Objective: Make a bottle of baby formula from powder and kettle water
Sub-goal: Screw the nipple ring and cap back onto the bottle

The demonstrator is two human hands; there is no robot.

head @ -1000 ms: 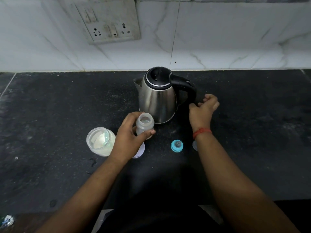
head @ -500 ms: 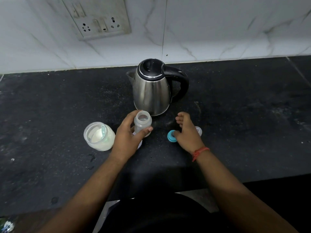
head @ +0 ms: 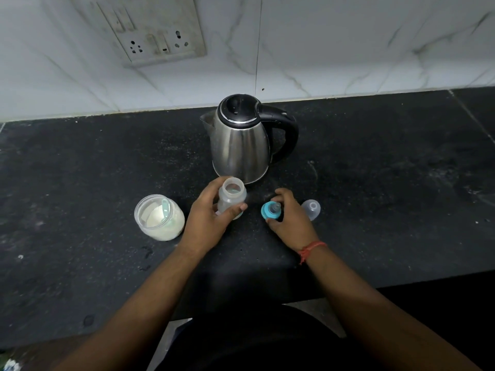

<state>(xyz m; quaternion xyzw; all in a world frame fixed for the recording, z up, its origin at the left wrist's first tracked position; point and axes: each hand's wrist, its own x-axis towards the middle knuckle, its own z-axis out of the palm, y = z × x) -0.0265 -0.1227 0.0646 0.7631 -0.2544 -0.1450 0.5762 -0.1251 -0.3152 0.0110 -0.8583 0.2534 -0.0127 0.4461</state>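
Head view: at the near edge of a black countertop, a person's left hand wraps an upright, open-mouthed baby bottle, while the right hand closes its fingers on a teal nipple ring. Capping likely comes next: keep the bottle vertical, seat the ring square, twist gently. At 9 o'clock an open jar of formula powder holds a scoop; at 3 o'clock lies a clear cap; at 12 o'clock stands the steel kettle.
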